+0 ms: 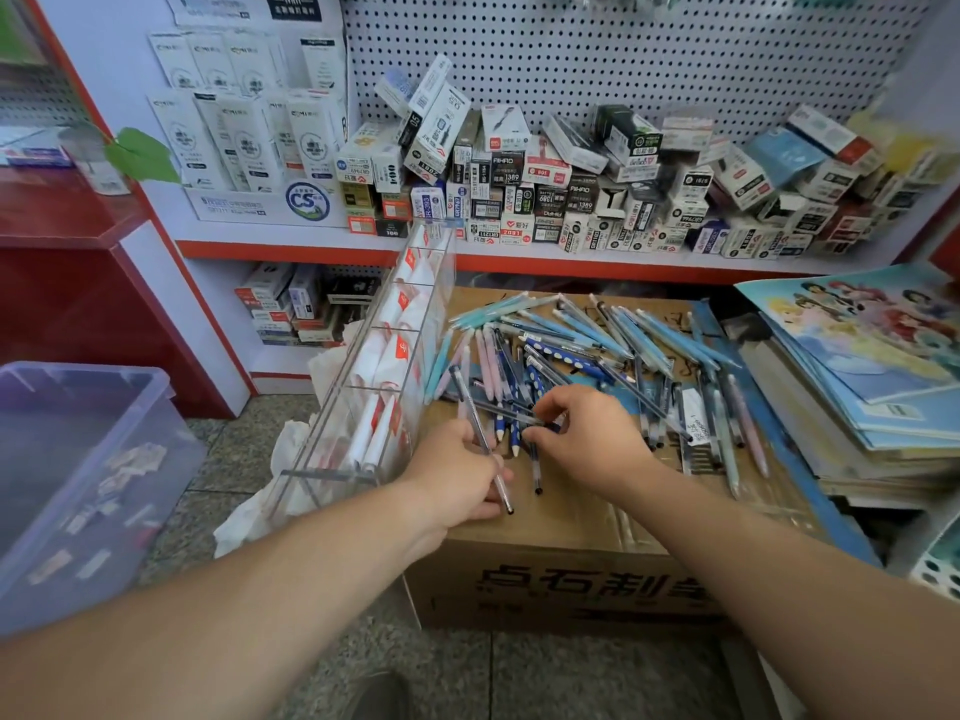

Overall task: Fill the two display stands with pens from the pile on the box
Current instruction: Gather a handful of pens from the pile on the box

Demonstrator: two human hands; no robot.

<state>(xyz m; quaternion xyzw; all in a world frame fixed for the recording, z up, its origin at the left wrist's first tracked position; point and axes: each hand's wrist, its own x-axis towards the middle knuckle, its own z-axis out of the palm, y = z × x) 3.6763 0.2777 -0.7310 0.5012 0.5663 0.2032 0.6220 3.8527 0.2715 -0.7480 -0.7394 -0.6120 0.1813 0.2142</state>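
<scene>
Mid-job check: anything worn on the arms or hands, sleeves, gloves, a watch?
Nothing worn shows. Left hand and right hand are bare: no gloves, rings or watch. Both forearms are bare to the frame edge, no sleeve in view.

**A:** What does the person wear?

**B:** Very little of it shows. The left hand (pixel 457 475) and the right hand (pixel 587 439) are both bare, skin only from the fingertips back across the wrists.

**A:** And the arms?

**B:** The same. The left forearm (pixel 260 589) and the right forearm (pixel 779 574) are bare, and the skin runs right to the edges of the view.

**A:** Is any clothing in view at all?

**B:** Perhaps 1 piece. A dark, rounded shape sits at the bottom edge between the 2 forearms. It looks like the toe of a shoe (pixel 382 693), but it is too blurred to tell its material or fastening.
</scene>
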